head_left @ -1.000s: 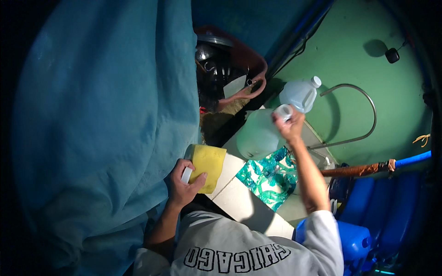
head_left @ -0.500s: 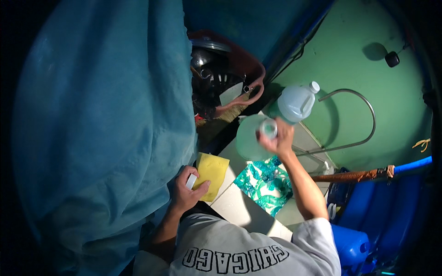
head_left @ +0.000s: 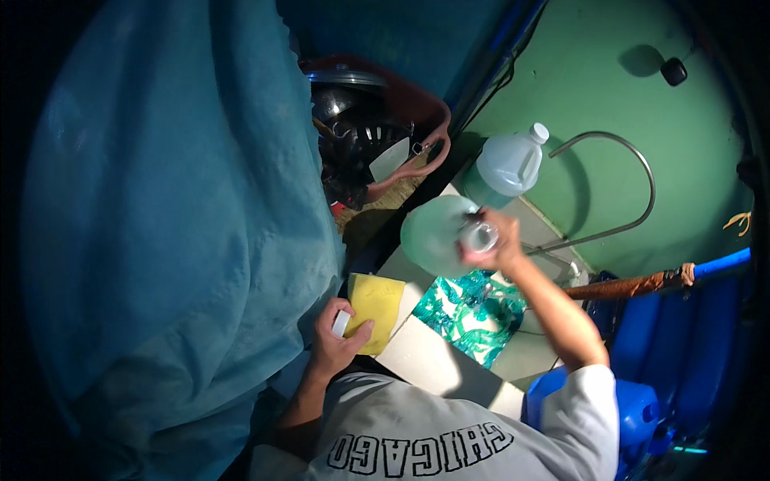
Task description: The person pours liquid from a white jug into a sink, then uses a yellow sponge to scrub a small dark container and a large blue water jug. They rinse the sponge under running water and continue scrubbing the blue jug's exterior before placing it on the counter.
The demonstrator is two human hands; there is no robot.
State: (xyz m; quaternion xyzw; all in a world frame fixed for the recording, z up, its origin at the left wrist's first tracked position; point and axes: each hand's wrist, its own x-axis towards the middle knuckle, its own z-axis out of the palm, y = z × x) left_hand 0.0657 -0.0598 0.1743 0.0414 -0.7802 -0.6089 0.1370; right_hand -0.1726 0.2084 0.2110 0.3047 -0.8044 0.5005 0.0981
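Observation:
My left hand (head_left: 341,349) is closed around a small white cap (head_left: 340,323) and a yellow cloth or sponge sheet (head_left: 377,313) over the pale tiled ledge. My right hand (head_left: 504,250) grips the neck of an uncapped jug (head_left: 433,232) of pale green liquid; its open mouth faces up at me, and its base is hard to see. Just behind it stands a capped translucent jug (head_left: 501,164) with a handle. Below the held jug a green-and-white leaf-patterned mat (head_left: 469,321) lies on the tiles (head_left: 413,357).
Blue draped fabric (head_left: 168,224) fills the left. A reddish tub (head_left: 433,128) holds pots and dark items. At right are a green wall (head_left: 601,96), a curved metal spout (head_left: 646,184), a wrapped pipe (head_left: 650,280), blue containers (head_left: 698,353) and a small black hanging object (head_left: 674,72).
The held jug and my right hand have come lower, with the jug's mouth turned more toward me. My left hand sits lower and slightly to the right in view, still with the yellow piece.

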